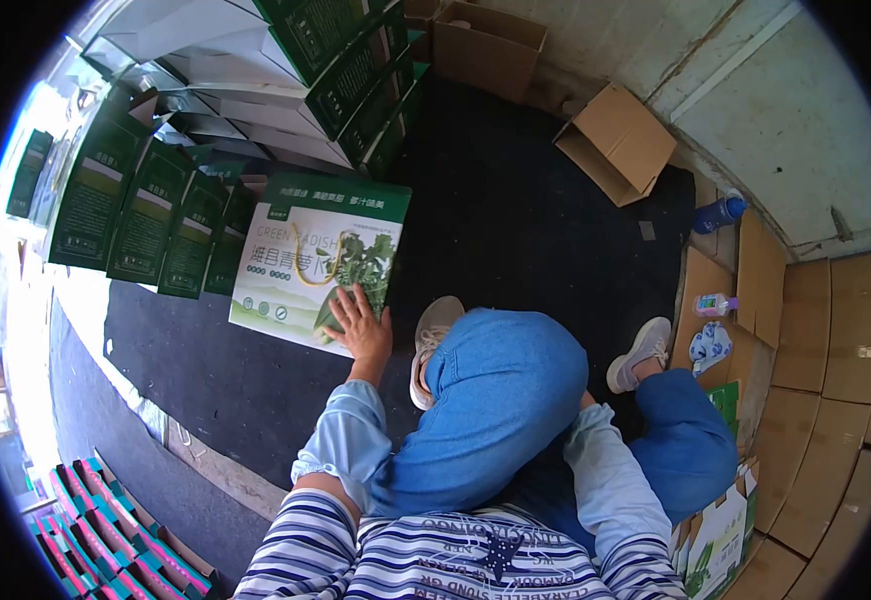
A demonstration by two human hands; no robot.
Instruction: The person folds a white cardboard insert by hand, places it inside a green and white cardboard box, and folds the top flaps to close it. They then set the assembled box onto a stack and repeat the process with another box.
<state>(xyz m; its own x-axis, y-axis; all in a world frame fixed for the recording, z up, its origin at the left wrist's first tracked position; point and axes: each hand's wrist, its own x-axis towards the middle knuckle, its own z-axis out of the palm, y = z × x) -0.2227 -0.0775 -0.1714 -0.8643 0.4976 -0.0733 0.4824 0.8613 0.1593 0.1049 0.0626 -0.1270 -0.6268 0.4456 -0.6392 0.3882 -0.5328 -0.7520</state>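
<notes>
One spread left hand (360,328) merely rested on the green-radish gift box (281,262), toward the black mat's (501,165) left edge; shoving could have toppled adjacent upright cartons (149,215). The right hand seemed hidden, its grip untellable.

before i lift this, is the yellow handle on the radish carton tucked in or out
Out: the yellow handle shows as a loop against the printed front of the radish carton, near the left hand.
</notes>
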